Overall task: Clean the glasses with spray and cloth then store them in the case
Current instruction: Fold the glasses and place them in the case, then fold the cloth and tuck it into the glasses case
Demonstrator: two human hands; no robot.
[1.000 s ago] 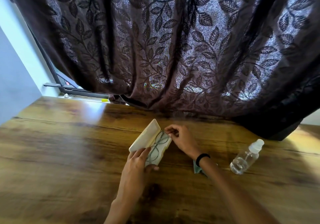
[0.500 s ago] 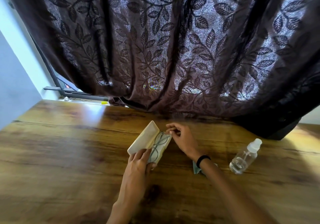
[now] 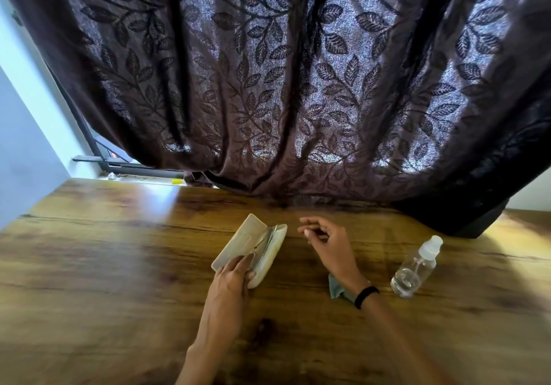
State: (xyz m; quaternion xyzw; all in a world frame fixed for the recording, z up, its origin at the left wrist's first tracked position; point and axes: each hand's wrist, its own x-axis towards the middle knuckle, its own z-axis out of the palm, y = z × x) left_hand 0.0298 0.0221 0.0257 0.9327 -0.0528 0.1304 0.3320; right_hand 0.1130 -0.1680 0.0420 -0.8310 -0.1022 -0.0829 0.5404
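A: What does the table (image 3: 119, 265) carry, by count?
B: One case (image 3: 238, 244) near the middle, with one pair of glasses (image 3: 267, 241) in it.
A: And toward the right?
B: One bottle (image 3: 416, 268) at the right, and one cloth (image 3: 335, 288) nearer, partly under a wrist.
A: Hands?
B: Two: one left hand (image 3: 229, 292) and one right hand (image 3: 328, 244). One dark wristband (image 3: 366, 295) is on the right wrist.
A: At the far side?
B: One curtain (image 3: 283, 86).

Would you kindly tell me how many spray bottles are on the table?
1: the spray bottle sits on the table, right of the cloth; the curtain could hide others.
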